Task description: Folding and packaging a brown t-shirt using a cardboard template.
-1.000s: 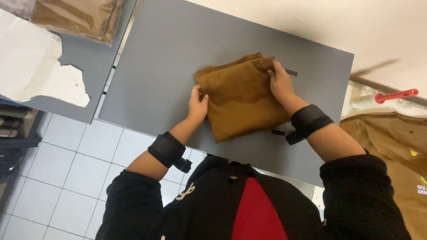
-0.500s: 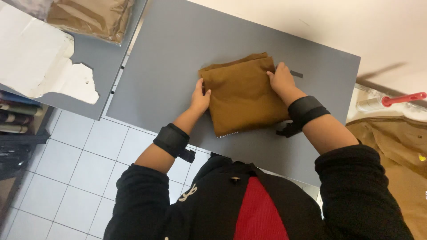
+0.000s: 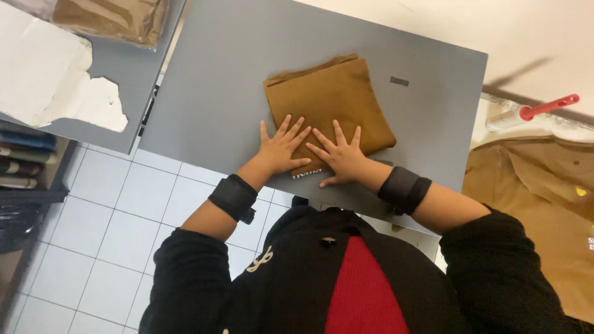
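Left hand [image 3: 281, 150]: flat, fingers spread apart, palm down on the near edge of the folded cloth [image 3: 328, 102]. Nothing clasped. Black band [image 3: 233, 197] on the wrist just behind it.

Right hand [image 3: 340, 154]: likewise flat, fingers splayed, pressing the same near edge, just beside the left hand; fingertips of the two almost meet. Black band [image 3: 404, 189] behind this wrist too.

Cloth: brown, folded to a rough square, lying under and beyond both hands on the grey counter [image 3: 216, 80]. A small white label shows at its near edge between the hands.

Beyond the right hand, past the cloth: small dark mark [image 3: 399, 81] on the counter.

Far right of the right hand, off the counter: red-handled roller [image 3: 532, 112], brown garment [image 3: 538, 204] below it.

Far left of the left hand: second grey counter [image 3: 117, 68] with torn white paper [image 3: 49, 80] and a bagged brown cloth [image 3: 114, 18].
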